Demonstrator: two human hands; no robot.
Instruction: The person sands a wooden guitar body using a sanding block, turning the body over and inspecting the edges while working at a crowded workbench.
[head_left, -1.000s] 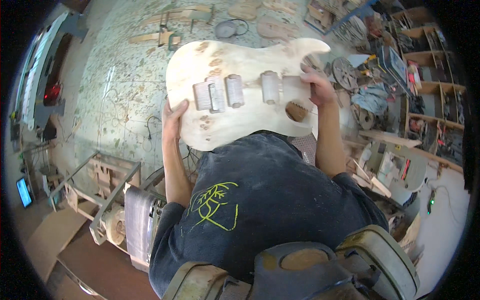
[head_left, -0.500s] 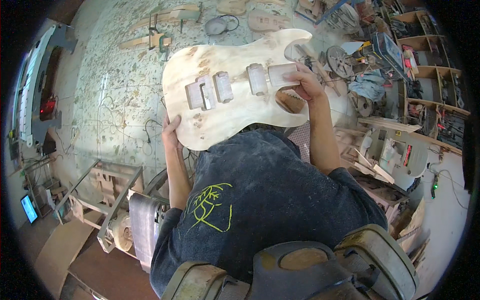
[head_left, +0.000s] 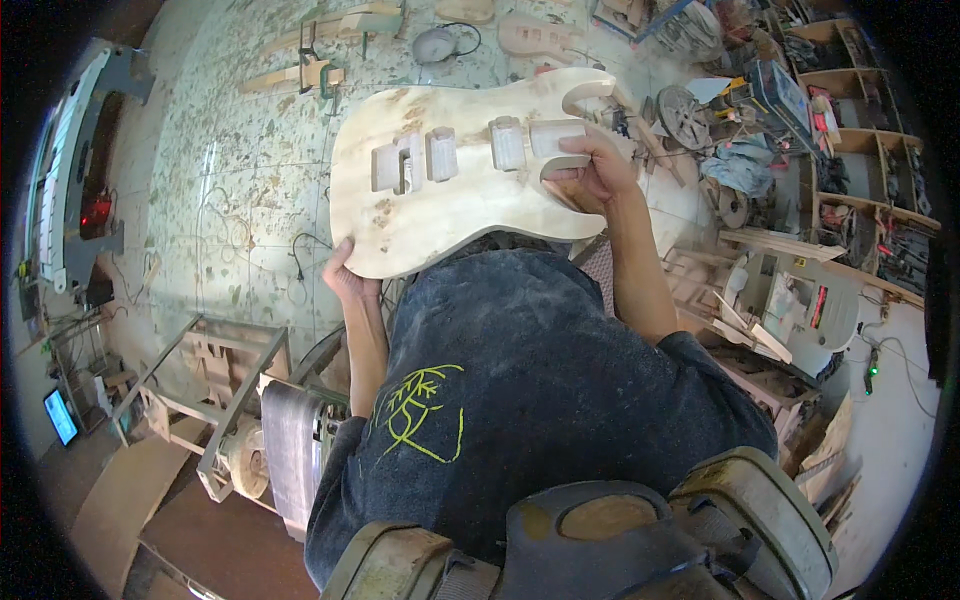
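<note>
Between my two hands I hold a pale, unfinished guitar body (head_left: 470, 190) with brown burl marks and several routed cavities in its face. My left hand (head_left: 352, 275) grips its lower left edge, thumb on the face and the other fingers mostly hidden beneath. At the neck end, my right hand (head_left: 600, 172) is closed on the body by the neck pocket and the cutaway, thumb over the pocket's edge. The face tilts up toward me, and its near edge lies close to my dark, dusty shirt (head_left: 560, 360).
On the far floor lie clamped wooden pieces (head_left: 300, 75), a round grey object with a cord (head_left: 435, 45) and another guitar body (head_left: 535, 35). Shelves of tools (head_left: 860, 145) line the right side. A belt sander (head_left: 292, 450) and a metal frame (head_left: 240, 400) stand at left.
The guitar body has tilted, so its face looks shorter and its far edge sits lower in view. Both hands keep hold of it; the left has moved slightly nearer.
</note>
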